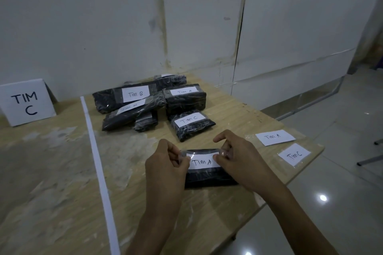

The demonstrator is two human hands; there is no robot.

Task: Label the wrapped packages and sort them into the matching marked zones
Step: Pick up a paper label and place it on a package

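Head view: left hand (165, 163), right hand (242, 157) pinch label (202, 161) ends; package (209, 178) lies lengthwise left-right.

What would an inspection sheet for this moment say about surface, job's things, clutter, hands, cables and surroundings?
Surface: worn wooden table, split by a white tape line.
Job's things: black package nearest the person, Tim A label across its top; pile of wrapped packages behind, showing Tim B, Tim A and Tim C labels; loose Tim A slip and loose Tim C slip near the right edge; TIM C sign far left.
Clutter: nothing seen.
Hands: left hand and right hand each pinch one end of the Tim A label.
Cables: nothing seen.
Surroundings: stained white wall; tiled floor at right.
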